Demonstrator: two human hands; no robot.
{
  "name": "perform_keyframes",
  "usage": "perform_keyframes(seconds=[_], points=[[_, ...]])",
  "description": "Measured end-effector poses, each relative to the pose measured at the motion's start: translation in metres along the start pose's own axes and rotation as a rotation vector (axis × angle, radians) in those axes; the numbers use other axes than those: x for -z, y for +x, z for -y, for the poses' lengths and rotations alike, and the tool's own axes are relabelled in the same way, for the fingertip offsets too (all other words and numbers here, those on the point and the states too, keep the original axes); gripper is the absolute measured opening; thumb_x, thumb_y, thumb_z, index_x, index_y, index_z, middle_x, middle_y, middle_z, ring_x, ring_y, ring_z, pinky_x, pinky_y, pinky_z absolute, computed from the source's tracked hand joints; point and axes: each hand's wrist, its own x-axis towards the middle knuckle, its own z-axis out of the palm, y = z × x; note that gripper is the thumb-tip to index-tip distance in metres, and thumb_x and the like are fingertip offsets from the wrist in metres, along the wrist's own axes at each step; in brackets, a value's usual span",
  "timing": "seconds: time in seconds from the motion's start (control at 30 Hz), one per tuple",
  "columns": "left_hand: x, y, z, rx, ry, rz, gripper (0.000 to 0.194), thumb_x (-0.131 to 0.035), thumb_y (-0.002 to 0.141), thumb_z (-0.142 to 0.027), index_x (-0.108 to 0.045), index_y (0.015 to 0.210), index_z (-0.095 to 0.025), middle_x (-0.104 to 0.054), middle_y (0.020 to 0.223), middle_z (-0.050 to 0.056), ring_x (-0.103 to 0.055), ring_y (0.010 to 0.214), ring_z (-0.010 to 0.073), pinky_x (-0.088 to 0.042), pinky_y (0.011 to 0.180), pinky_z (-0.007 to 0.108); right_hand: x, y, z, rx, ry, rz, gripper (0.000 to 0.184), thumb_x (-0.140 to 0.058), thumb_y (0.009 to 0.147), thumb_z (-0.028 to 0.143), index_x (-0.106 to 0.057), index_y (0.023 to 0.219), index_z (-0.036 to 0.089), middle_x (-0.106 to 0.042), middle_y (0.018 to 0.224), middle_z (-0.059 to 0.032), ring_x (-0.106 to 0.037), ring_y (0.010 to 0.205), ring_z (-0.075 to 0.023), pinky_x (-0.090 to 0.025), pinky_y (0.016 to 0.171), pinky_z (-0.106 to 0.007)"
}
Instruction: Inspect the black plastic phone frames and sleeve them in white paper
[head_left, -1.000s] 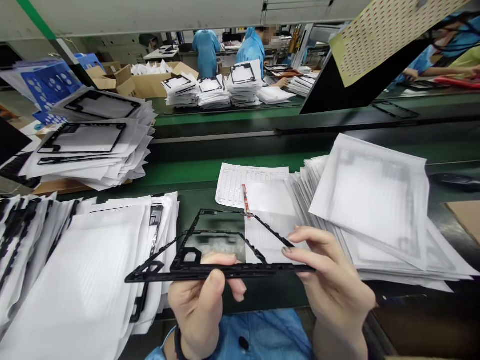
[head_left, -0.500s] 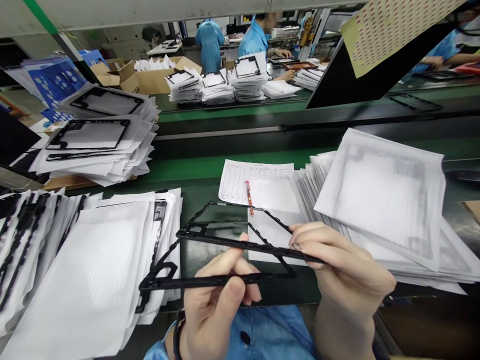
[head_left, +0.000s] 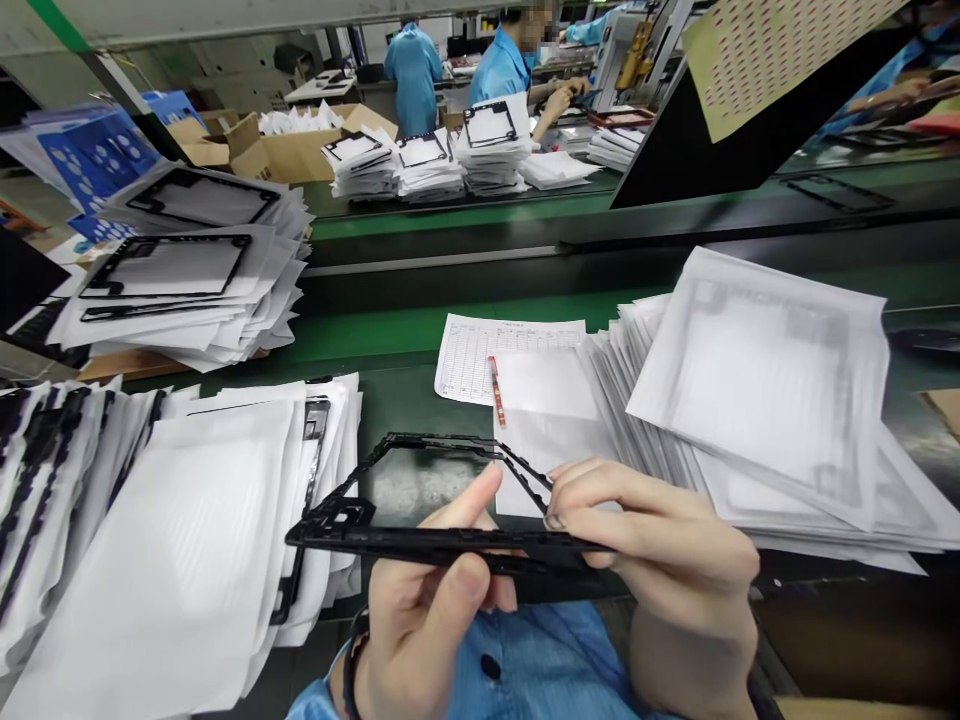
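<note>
Two thin black rectangular plastic frames (head_left: 420,541) lie almost one on top of the other in front of my chest, tilted so their near edges face me. My left hand (head_left: 431,620) is closed on their near edge from below, thumb on the near side and index finger stretched up inside the opening. At the right end, my right hand (head_left: 652,535) pinches the frames between fingers and thumb. Whether the two frames touch along their whole length I cannot tell. Behind them on the dark green bench lie a printed form (head_left: 469,360) and a red pen (head_left: 497,392).
White sleeves (head_left: 757,390) are piled on the right. On the left stand sleeves with black frames (head_left: 187,520), with another stack (head_left: 180,330) behind. A slanted black panel (head_left: 750,140) hangs at upper right. Co-workers in blue (head_left: 415,75) are across the line.
The right hand has moved left and slightly down, bringing its frame onto the one in my left hand. The gap between the two frames has nearly closed.
</note>
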Motion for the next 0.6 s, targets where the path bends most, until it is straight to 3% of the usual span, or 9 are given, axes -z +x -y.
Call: perform_keyframes(seconds=[0.13,0.27,0.43,0.6], points=[[0.000,-0.001,0.002,-0.037,0.026,0.000,0.041,-0.051,0.102,-0.026,-0.059,0.142,-0.024,-0.063,0.070,0.000,-0.056,0.065,0.0099,-0.049,0.063,0.019,0.004,0.002,0.002,0.014,-0.021,0.045,0.019,-0.055,0.100,0.014,-0.071,0.110,0.017,-0.067,0.091,-0.0107,-0.064,0.079,-0.0200,-0.057,0.070,-0.036],[-0.001,-0.002,0.003,-0.070,0.054,0.014,0.042,-0.049,0.103,-0.025,-0.058,0.144,-0.021,-0.063,0.071,0.002,-0.056,0.065,0.0116,-0.049,0.062,0.021,0.010,0.004,0.003,0.021,-0.047,0.111,0.021,-0.053,0.100,0.014,-0.070,0.112,0.015,-0.066,0.094,-0.0111,-0.065,0.079,-0.0192,-0.059,0.078,-0.037],[-0.003,0.001,0.002,-0.153,0.061,0.004,0.042,-0.047,0.103,-0.026,-0.058,0.143,-0.019,-0.060,0.069,0.001,-0.056,0.067,0.0118,-0.051,0.069,0.023,0.015,0.004,0.005,0.012,-0.059,0.202,0.029,-0.051,0.097,0.010,-0.068,0.121,0.014,-0.065,0.100,-0.0126,-0.067,0.086,-0.0218,-0.060,0.079,-0.035],[-0.003,0.001,0.002,-0.162,0.065,0.012,0.043,-0.047,0.103,-0.026,-0.056,0.145,-0.019,-0.058,0.069,0.001,-0.055,0.068,0.0121,-0.050,0.069,0.023,0.015,0.000,0.007,0.033,-0.086,0.191,0.033,-0.049,0.094,0.002,-0.067,0.121,0.010,-0.061,0.104,-0.0127,-0.064,0.091,-0.0209,-0.059,0.081,-0.035]])
